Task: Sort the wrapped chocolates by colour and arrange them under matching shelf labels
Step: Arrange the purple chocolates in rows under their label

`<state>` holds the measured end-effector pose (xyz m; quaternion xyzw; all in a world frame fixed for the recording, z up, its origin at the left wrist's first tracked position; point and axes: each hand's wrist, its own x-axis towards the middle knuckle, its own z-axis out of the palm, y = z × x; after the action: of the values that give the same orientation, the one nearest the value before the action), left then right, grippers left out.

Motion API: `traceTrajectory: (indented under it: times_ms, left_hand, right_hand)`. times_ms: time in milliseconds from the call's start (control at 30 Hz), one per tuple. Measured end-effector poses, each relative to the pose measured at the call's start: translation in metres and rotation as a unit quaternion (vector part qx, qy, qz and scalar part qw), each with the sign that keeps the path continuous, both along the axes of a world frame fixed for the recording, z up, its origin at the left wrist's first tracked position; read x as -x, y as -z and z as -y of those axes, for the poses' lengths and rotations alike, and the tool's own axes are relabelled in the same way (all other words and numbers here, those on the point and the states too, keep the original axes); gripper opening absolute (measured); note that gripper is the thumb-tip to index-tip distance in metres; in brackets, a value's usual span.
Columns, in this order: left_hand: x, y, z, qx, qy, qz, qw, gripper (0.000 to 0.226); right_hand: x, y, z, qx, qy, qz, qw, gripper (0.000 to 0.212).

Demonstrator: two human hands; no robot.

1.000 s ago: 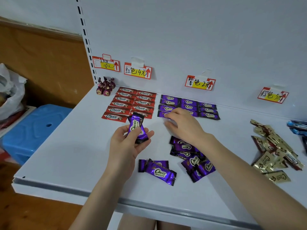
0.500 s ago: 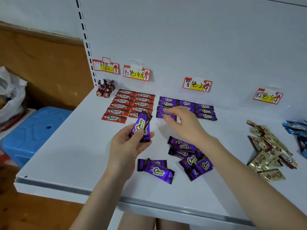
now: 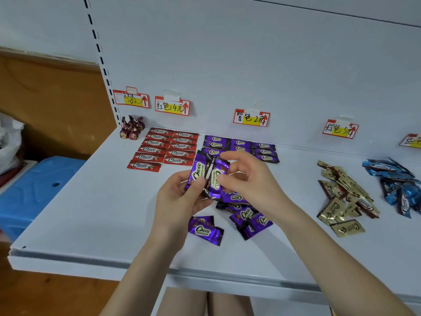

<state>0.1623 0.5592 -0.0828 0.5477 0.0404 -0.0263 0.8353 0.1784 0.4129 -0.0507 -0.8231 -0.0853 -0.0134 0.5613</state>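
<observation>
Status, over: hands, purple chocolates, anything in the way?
Left hand grips two purple chocolates; right hand pinches one. Purple row partly filled. Loose purple pile lies under the hands.

My left hand (image 3: pixel 182 199) is raised, fingers curled round two bars (image 3: pixel 198 172). My right hand (image 3: pixel 250 181) meets it, thumb and index pinching one. Both forearms extend forward.

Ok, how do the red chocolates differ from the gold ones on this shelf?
The red chocolates lie flat in two tidy columns; the gold chocolates sit in a loose, overlapping heap. The red ones all face the same way, while the gold ones point at mixed angles. Both show Choco lettering and rest on the white shelf.
</observation>
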Motion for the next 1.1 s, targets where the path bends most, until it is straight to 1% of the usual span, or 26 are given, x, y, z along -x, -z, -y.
traceTrajectory:
  times_ms: [133, 167, 233, 300, 367, 433, 500, 600, 700, 767, 1033, 1100]
  left_hand:
    - [-0.002, 0.001, 0.002, -0.005, -0.014, -0.017, 1.0, 0.008]
    - [-0.004, 0.001, 0.001, -0.003, -0.021, -0.023, 1.0, 0.008]
    - [-0.006, 0.003, 0.0, -0.001, -0.032, -0.031, 0.999, 0.007]
    - [-0.008, 0.003, 0.0, -0.002, -0.037, -0.035, 0.999, 0.007]
    - [-0.011, 0.004, 0.001, -0.007, -0.038, -0.038, 0.999, 0.007]
    - [-0.013, 0.005, 0.001, -0.011, -0.041, -0.044, 0.998, 0.007]
    - [-0.016, 0.006, 0.001, -0.014, -0.043, -0.048, 0.998, 0.006]
    - [-0.018, 0.007, 0.001, -0.015, -0.046, -0.055, 0.997, 0.006]
    - [-0.021, 0.009, 0.001, -0.014, -0.048, -0.06, 0.997, 0.006]
    - [-0.022, 0.009, 0.001, -0.014, -0.046, -0.062, 0.997, 0.007]
    - [-0.025, 0.01, 0.0, -0.013, -0.044, -0.059, 0.997, 0.008]
    - [-0.025, 0.01, -0.001, -0.012, -0.042, -0.058, 0.997, 0.008]
  right_hand:
    - [-0.006, 0.002, 0.015, -0.002, 0.001, 0.002, 1.0, 0.032]
    - [-0.013, 0.003, 0.023, 0.016, 0.009, 0.01, 1.0, 0.033]
    - [-0.033, 0.008, 0.039, 0.108, 0.029, 0.019, 0.994, 0.035]
    - [-0.054, 0.016, 0.052, 0.214, 0.031, 0.002, 0.976, 0.037]
    - [-0.07, 0.025, 0.059, 0.288, 0.022, -0.016, 0.957, 0.03]
    - [-0.079, 0.031, 0.061, 0.328, 0.014, -0.012, 0.945, 0.02]
    - [-0.083, 0.034, 0.06, 0.355, 0.012, 0.012, 0.935, 0.018]
    - [-0.079, 0.041, 0.061, 0.4, 0.032, 0.065, 0.913, 0.025]
    - [-0.069, 0.05, 0.061, 0.446, 0.026, 0.083, 0.891, 0.031]
    - [-0.067, 0.053, 0.062, 0.456, 0.021, 0.08, 0.886, 0.028]
    - [-0.081, 0.057, 0.062, 0.428, 0.026, 0.094, 0.898, 0.027]
    - [-0.078, 0.06, 0.062, 0.429, 0.037, 0.111, 0.896, 0.027]
